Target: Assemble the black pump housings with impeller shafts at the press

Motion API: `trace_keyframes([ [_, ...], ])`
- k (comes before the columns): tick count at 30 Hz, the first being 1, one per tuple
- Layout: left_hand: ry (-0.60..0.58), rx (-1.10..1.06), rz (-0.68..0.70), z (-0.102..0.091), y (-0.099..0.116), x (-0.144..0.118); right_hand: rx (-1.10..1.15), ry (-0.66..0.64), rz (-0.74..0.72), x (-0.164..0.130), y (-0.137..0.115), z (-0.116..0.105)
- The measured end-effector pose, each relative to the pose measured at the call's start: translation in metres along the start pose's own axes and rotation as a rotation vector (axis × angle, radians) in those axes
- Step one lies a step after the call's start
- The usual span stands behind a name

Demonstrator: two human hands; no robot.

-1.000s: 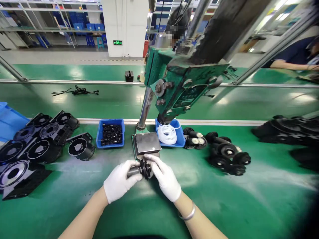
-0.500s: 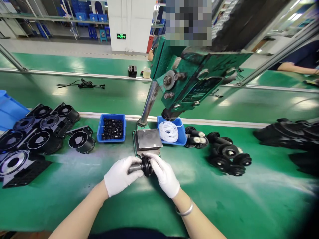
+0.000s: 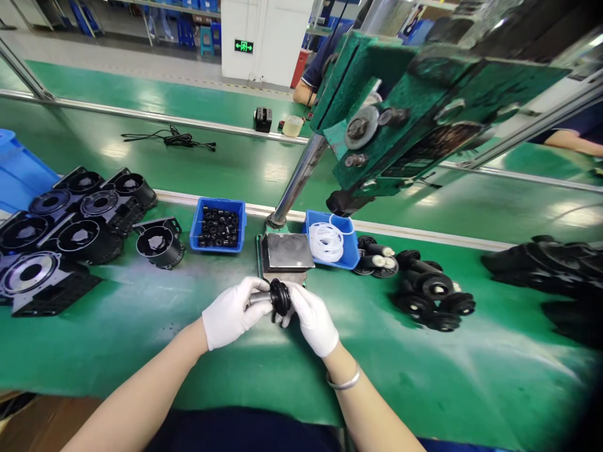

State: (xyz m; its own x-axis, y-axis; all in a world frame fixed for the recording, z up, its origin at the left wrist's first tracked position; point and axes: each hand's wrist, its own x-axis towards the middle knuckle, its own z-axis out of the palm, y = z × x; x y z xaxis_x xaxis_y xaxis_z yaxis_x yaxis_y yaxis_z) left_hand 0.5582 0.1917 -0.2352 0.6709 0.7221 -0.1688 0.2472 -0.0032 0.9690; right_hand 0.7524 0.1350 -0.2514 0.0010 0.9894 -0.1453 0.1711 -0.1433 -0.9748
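Note:
My left hand point(image 3: 235, 312), in a white glove, grips the grey metal shaft of a part with a black ringed end point(image 3: 280, 297). At the black end, the gloved fingers of my right hand point(image 3: 311, 319) are closed around its right side. The part lies sideways just in front of the press base, whose flat metal plate point(image 3: 287, 251) is bare. Above and to the right looms the green press head point(image 3: 414, 119), joined to the base by a steel column point(image 3: 301, 179). Gloves hide some of the shaft and the part's far side.
A blue bin of small black parts point(image 3: 194, 233) stands left of the press, and a blue bin with white tubing point(image 3: 351, 254) behind it to the right. Black wheel-ended parts point(image 3: 436, 289) are piled right; black housings point(image 3: 80, 242) crowd the left. A co-worker's arm point(image 3: 305, 93) shows beyond.
The view has tilted and shifted, so the press head looks larger and farther right. Both hands still hold the part, its black end now turned somewhat more toward me.

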Motion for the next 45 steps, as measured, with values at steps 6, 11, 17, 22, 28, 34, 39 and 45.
trace_keyframes([
  [6,-0.028,-0.043,0.023,0.000,0.002,-0.001,0.043,0.002,0.057,0.002,-0.001,0.001],
  [11,-0.033,-0.055,0.025,0.000,0.003,0.000,0.008,0.005,0.051,0.001,-0.003,0.000],
  [17,-0.051,-0.095,0.029,-0.001,0.004,-0.002,-0.162,0.137,-0.180,-0.001,-0.004,-0.002],
  [22,-0.074,-0.145,0.029,-0.001,0.008,-0.003,-0.181,0.138,-0.241,-0.003,-0.002,-0.002],
  [28,-0.084,-0.141,0.053,-0.003,0.011,-0.005,-0.147,0.146,-0.248,-0.013,-0.015,-0.011],
  [34,-0.137,0.116,0.137,-0.005,0.018,-0.012,-0.092,-0.022,-0.174,-0.028,-0.026,-0.013],
  [39,-0.131,0.431,0.257,-0.006,0.033,-0.025,-0.124,-0.102,-0.258,-0.033,-0.041,-0.013],
  [45,-0.109,0.582,0.327,-0.006,0.037,-0.039,0.001,-0.246,-0.234,-0.029,-0.046,-0.008],
])
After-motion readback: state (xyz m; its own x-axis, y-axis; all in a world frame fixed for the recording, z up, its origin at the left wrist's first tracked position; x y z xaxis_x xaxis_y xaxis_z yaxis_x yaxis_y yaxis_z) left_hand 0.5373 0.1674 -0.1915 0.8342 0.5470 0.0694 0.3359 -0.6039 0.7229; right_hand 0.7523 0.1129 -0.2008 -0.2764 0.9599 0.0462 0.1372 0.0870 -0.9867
